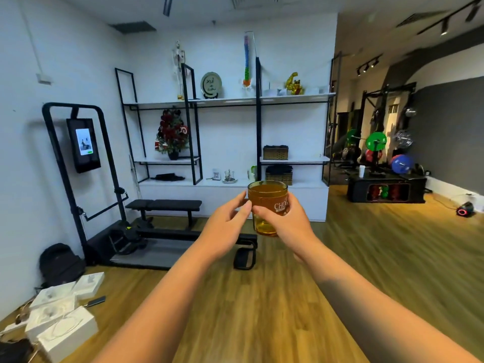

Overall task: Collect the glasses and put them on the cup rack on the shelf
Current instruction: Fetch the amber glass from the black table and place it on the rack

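Amber glass (267, 205), printed with white lettering, is held upright out in front of the person, in the air above the wooden floor (262, 297) and well short of the shelf (227, 100). The right hand (285, 224) grips it from the right side, fingers curled round its wall and the thumb across its front. The left hand (227, 226) is at its left side with the fingers gently curved, their tips touching the glass just below the rim; whether they grip it or only rest there cannot be told. Both bare forearms reach forward from the bottom of the view. Ahead, the black-framed unit with white boards stands against the white wall; on its low counter, just above the glass in the view, sits a small cup rack (229, 176) on a round plate, too small to make out in detail. Two woven baskets (275, 152) are on the right-hand boards, a dark flower arrangement (171, 134) on the left one, and a gold figurine (293, 83) on top. A black bench (163, 205) stands before the unit, white boxes (62, 323) lie on the floor at lower left, and weight plates (376, 140) are far right
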The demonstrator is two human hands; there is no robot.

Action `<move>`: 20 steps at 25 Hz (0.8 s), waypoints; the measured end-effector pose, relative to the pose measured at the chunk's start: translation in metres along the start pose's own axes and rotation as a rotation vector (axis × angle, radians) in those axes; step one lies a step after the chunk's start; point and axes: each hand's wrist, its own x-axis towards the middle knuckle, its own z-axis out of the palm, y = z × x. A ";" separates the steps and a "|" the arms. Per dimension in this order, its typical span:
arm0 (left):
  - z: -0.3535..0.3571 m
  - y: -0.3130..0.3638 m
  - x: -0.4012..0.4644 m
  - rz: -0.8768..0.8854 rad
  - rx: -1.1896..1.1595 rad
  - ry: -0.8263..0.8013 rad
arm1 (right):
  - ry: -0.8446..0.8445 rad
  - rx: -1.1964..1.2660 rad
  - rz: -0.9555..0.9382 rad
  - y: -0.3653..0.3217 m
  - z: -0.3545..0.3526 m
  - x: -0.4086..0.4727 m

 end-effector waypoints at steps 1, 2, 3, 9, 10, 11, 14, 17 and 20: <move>0.014 0.001 0.009 -0.011 0.006 0.002 | 0.005 -0.012 -0.004 0.002 -0.016 0.008; 0.026 0.001 0.017 -0.027 0.009 0.007 | 0.011 -0.021 -0.005 0.004 -0.031 0.015; 0.037 0.002 0.027 -0.036 0.016 0.010 | 0.019 -0.024 -0.003 0.006 -0.044 0.024; 0.089 0.002 0.088 0.014 -0.031 -0.021 | 0.032 0.012 -0.006 0.029 -0.091 0.070; 0.096 -0.002 0.100 0.013 -0.034 -0.020 | 0.037 0.021 -0.005 0.034 -0.095 0.079; 0.101 -0.006 0.112 0.008 -0.034 -0.016 | 0.043 0.028 0.000 0.041 -0.099 0.089; 0.115 -0.026 0.147 0.013 -0.028 -0.017 | 0.060 0.021 0.012 0.059 -0.108 0.124; 0.121 -0.048 0.191 0.024 -0.043 -0.023 | 0.079 0.003 0.001 0.075 -0.111 0.167; 0.119 -0.076 0.252 0.030 -0.044 -0.031 | 0.098 -0.019 -0.004 0.093 -0.108 0.222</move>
